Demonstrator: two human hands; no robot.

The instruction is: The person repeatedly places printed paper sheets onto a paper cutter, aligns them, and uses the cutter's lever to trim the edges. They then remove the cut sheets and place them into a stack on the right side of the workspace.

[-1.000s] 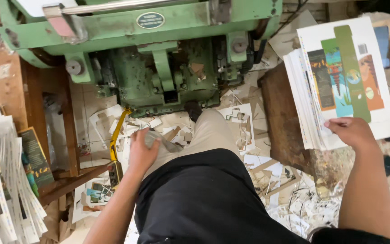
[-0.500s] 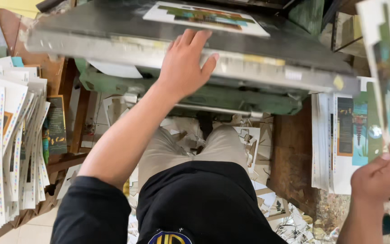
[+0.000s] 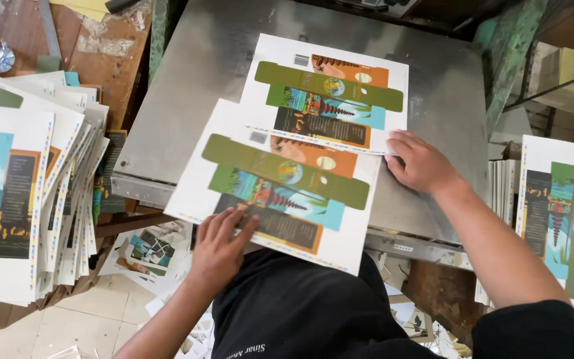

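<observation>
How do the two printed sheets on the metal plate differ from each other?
The near sheet lies skewed and overhangs the front edge of the metal plate; the far sheet lies wholly on it. The near sheet overlaps the far sheet's lower edge. The left hand presses the near sheet; the right hand touches the far sheet's corner. Both carry the same colourful box print.

Two printed sheets are lying on the metal plate (image 3: 187, 100) at frame centre, the nearer sheet (image 3: 275, 183) overlapping the farther sheet (image 3: 330, 93) behind it. Stacks of sheets are sitting at left (image 3: 14, 193) and right (image 3: 559, 219).
</observation>
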